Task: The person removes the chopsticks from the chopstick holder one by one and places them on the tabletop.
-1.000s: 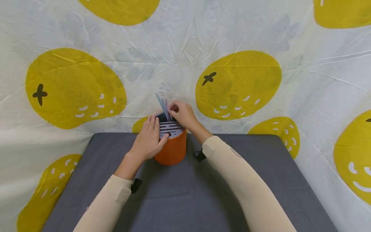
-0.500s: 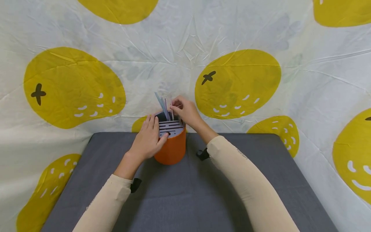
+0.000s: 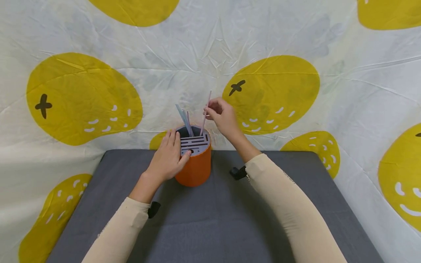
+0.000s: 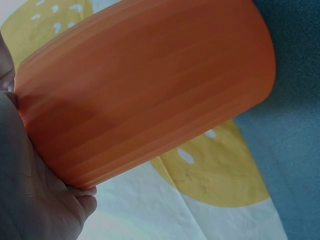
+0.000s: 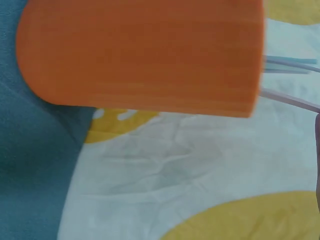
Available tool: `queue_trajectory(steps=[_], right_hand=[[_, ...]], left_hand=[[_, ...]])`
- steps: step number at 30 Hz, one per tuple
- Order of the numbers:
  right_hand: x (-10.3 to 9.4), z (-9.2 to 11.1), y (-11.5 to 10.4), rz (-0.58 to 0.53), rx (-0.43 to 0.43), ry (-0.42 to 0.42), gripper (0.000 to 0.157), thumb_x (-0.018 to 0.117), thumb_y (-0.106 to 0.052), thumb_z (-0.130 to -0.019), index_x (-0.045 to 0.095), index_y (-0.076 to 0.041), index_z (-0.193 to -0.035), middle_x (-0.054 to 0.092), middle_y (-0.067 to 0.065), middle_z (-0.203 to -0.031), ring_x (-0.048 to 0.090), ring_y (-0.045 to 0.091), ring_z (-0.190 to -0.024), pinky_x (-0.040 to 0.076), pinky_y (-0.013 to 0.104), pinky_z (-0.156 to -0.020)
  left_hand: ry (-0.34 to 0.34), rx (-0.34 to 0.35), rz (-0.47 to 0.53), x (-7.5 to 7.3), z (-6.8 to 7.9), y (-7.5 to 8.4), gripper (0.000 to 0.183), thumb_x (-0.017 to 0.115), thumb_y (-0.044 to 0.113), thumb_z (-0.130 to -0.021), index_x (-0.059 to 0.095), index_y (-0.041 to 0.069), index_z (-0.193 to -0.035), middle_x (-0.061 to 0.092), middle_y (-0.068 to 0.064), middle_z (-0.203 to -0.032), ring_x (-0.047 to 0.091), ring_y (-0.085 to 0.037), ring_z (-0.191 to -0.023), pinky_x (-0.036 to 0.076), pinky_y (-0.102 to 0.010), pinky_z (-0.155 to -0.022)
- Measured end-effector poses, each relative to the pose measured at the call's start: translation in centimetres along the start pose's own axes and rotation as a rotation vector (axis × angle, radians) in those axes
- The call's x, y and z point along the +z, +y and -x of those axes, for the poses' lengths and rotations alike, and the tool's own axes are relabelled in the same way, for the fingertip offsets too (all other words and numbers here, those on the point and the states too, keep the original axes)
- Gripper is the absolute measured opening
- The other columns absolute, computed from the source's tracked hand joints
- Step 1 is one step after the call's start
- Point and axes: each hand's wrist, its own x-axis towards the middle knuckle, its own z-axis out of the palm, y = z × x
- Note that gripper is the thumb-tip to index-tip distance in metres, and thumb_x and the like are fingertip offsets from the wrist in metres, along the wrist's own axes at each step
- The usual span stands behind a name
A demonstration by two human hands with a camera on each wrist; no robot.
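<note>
Pink stick [image 3: 203, 124] | leaned in orange holder [image 3: 194, 171] on grey tabletop [image 3: 194, 223], yellow-patterned cloth [image 3: 177, 44] behind | right hand [image 3: 224, 117] pinched it | left hand [image 3: 168, 157], fingers straight, rested on holder

From the head, I look forward and down across the grey table [image 3: 197, 226]. Both wrist feeds face the orange holder [image 5: 140, 55] at close range, turned sideways, seemingly from below its rim [image 5: 257, 85]; all three share its wall [image 4: 150, 90].

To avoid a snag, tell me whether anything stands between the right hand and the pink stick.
Nothing visible does: the right hand pinches the pink stick directly. The other sticks in the orange pot stand to the left, apart from that hand.
</note>
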Motion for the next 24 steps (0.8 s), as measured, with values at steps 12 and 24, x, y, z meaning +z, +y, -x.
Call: queue_trajectory(steps=[12, 24], right_hand=[[-3.2, -0.6, -3.5, -0.147, -0.063, 0.106, 0.018, 0.068, -0.002, -0.097, 0.06, 0.007, -0.11, 0.069, 0.02, -0.1, 0.072, 0.023, -0.088, 0.063, 0.031, -0.081], [-7.0, -0.1, -5.1, -0.201, -0.06, 0.188, 0.012, 0.067, 0.0, -0.097, 0.062, 0.003, -0.108, 0.068, 0.022, -0.102, 0.073, 0.027, -0.088, 0.063, 0.029, -0.08]], left_hand=[[0.006, 0.009, 0.003, 0.0, 0.0, -0.1, 0.085, 0.032, 0.053, -0.108, 0.012, -0.009, -0.162, 0.007, -0.026, -0.171, 0.004, -0.042, -0.16, 0.01, -0.052, -0.131], [-0.005, 0.008, 0.009, 0.0, -0.1, -0.2, 0.085, 0.032, 0.054, -0.108, 0.011, -0.009, -0.162, 0.006, -0.026, -0.171, 0.003, -0.042, -0.16, 0.009, -0.052, -0.131]])
